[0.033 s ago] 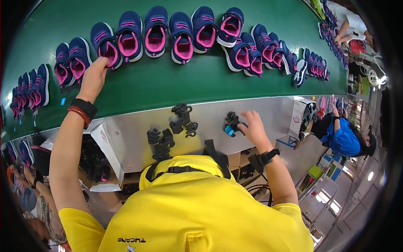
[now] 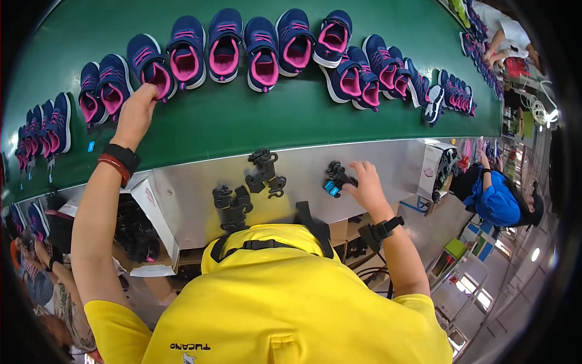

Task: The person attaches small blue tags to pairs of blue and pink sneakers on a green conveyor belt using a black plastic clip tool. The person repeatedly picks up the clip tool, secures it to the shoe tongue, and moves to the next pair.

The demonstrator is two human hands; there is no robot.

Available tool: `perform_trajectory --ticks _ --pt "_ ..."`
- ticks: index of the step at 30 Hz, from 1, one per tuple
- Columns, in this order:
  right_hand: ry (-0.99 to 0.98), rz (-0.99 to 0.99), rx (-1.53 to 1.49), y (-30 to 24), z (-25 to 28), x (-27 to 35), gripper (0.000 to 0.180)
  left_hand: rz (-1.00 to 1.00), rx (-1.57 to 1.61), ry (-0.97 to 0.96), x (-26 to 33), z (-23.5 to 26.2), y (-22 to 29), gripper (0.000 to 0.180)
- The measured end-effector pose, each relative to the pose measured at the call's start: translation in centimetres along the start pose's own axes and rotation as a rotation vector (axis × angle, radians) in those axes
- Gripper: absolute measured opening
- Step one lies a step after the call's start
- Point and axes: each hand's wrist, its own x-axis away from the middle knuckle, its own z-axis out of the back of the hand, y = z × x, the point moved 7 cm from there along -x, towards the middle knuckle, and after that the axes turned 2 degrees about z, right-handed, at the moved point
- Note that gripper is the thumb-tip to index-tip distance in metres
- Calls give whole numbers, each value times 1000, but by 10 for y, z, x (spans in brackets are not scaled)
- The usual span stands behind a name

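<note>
My left hand [image 2: 136, 115] reaches onto the green belt [image 2: 224, 124], its fingers closed on the heel of a navy sneaker [image 2: 145, 56] with pink lining and laces. That sneaker leans slightly left, next to a similar sneaker [image 2: 187, 51] in the row. Over the metal ledge [image 2: 297, 182] my right hand [image 2: 368, 189] is open, fingers apart. Its thumb is at the edge of a small pile of black plastic shoe hooks [image 2: 335, 173] with a blue tag [image 2: 331, 188]; whether it touches them I cannot tell. Two more clusters of black hooks [image 2: 263, 173] [image 2: 233, 207] lie left of it.
More navy sneakers [image 2: 48, 124] stand farther along the belt on both sides. Below the ledge is a white carton [image 2: 159, 212] of black hooks; another carton [image 2: 429, 170] stands at the right. A person in blue [image 2: 498, 200] works at the right, others at the lower left.
The sneaker in my left hand has tilted a little to the left at its toe. My right thumb and fingers have shifted slightly; the hooks by them have moved a touch.
</note>
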Motion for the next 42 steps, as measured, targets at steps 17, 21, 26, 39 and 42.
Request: perform_trajectory --ticks 17,21,26,39,42 --pt "-90 -105 -486 -20 24 -30 37 8 -104 -87 6 14 13 5" --pt "-225 -92 -754 -125 7 -97 52 78 -91 -106 -1 14 14 6" --pt "-514 -55 -996 -262 -42 -160 48 150 -53 -110 1 15 5 12" --pt "-427 -60 -1037 -310 -87 -187 45 181 -58 -103 3 15 4 8" --pt "-356 262 -927 -317 -95 -186 41 175 -83 -123 -4 18 9 5"
